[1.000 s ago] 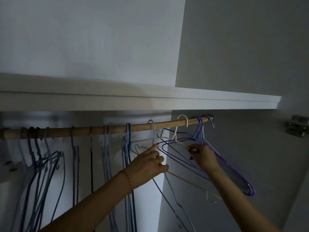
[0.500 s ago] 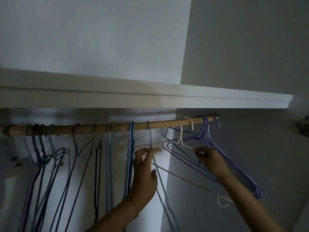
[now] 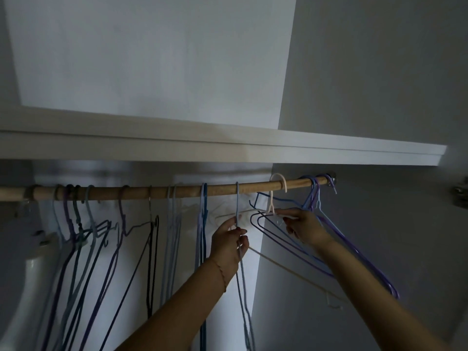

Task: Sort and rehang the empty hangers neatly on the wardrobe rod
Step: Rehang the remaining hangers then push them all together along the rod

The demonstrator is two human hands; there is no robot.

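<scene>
Wooden wardrobe rod (image 3: 222,190) ran under white shelf (image 3: 228,150), w/ empty hangers hooked along it. Left hand (image 3: 228,243) pinched neck of pale blue wire hanger (image 3: 238,198), hook over rod mid-span. Right hand (image 3: 304,226) pinched cream hanger (image 3: 272,198) just below its hook, beside purple hangers (image 3: 354,252) at rod's right end. Dark-blue hanger bunch (image 3: 76,244) at left tangled, count unclear; bottoms cut off by frame edge.

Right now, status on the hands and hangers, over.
Left hand grips light blue hanger on rod. Right hand pinches cream hanger. Purple hangers crowd right end.
</scene>
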